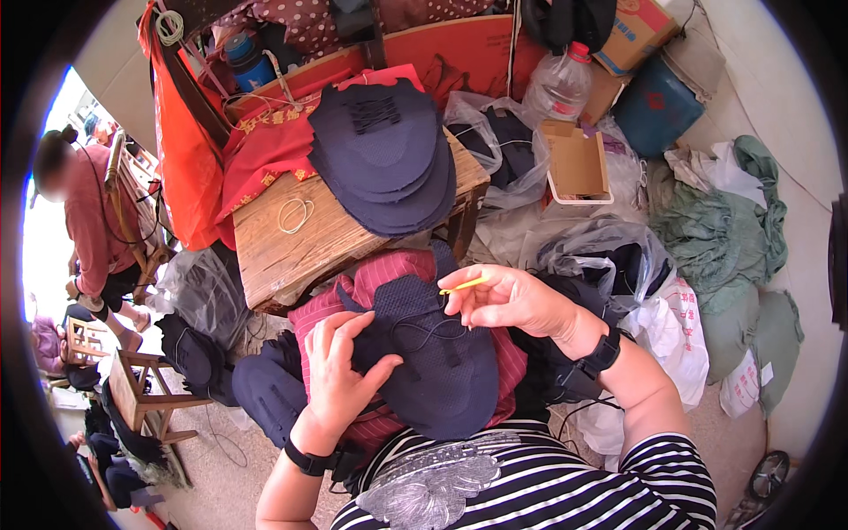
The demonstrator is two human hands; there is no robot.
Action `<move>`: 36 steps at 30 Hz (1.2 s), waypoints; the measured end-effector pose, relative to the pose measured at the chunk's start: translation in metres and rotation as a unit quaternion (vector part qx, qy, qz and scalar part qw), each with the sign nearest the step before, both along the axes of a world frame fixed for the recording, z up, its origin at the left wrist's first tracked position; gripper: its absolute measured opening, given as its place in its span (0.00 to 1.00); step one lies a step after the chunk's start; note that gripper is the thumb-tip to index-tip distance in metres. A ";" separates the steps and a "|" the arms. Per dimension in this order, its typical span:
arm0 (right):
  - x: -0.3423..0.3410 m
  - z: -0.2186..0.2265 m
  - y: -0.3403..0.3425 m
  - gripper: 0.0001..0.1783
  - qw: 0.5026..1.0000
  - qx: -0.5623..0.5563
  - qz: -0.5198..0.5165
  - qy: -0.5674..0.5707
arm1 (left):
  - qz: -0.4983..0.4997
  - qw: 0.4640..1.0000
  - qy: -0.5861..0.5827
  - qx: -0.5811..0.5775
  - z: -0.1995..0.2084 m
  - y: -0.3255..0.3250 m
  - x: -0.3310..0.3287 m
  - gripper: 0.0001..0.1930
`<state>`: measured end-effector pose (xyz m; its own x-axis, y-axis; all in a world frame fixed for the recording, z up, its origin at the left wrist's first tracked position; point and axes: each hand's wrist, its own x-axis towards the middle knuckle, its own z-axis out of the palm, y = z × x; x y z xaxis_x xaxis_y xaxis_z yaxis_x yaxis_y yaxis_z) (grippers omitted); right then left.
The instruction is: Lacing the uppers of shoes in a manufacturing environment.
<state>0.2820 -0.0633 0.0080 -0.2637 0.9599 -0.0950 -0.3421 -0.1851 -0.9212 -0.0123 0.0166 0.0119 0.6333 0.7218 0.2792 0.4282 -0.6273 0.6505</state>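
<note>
A navy textured-fabric shoe upper [446,380] lies over red pinstriped cloth [509,375] on the person's lap. At its two o'clock, the right hand [521,300] pinches a slim yellow tool [465,285]. At nine o'clock, the left hand [340,367] has thumb and fingers spread apart; whether it touches the fabric, I cannot tell.

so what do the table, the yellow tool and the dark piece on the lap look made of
Table: wood, worn and matte, with grain showing on top.
Yellow tool in the right hand: probably plastic, judging by its bright, even colour.
Dark piece: seems a matte knitted or woven fabric, as its surface looks textured; which fibre, I can't tell.
</note>
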 end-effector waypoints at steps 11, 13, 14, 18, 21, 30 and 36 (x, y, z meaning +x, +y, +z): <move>-0.034 -0.022 0.025 0.09 0.975 0.139 -0.159 -0.077 | 0.054 0.995 0.063 0.061 -0.006 -0.004 0.002 0.28; -0.035 -0.016 0.025 0.10 0.973 0.062 -0.132 0.176 | 0.063 0.994 0.067 0.053 -0.007 -0.004 0.004 0.28; -0.032 -0.015 0.025 0.11 0.973 0.040 -0.120 0.195 | 0.061 0.994 0.065 0.059 -0.008 -0.004 0.005 0.28; 0.009 -0.009 0.032 0.10 0.946 -0.002 -0.224 0.236 | 0.068 0.994 0.061 0.064 -0.011 -0.004 0.001 0.28; 0.062 -0.010 0.031 0.10 0.922 0.040 -0.374 0.090 | 0.071 0.994 0.054 0.065 -0.014 -0.004 -0.001 0.28; 0.168 -0.009 0.000 0.10 0.851 0.059 -0.522 -0.017 | 0.062 0.996 0.023 0.065 -0.015 -0.006 0.000 0.26; 0.178 -0.004 0.003 0.11 0.772 0.046 -0.624 -0.112 | 0.070 0.995 0.044 0.062 -0.015 -0.006 -0.003 0.24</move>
<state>0.4601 -0.0604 0.0044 0.8852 0.4582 0.0803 -0.0306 0.2296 -0.9728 -0.0154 0.0105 -0.0030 0.5546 0.7683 0.3196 0.5687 -0.6303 0.5285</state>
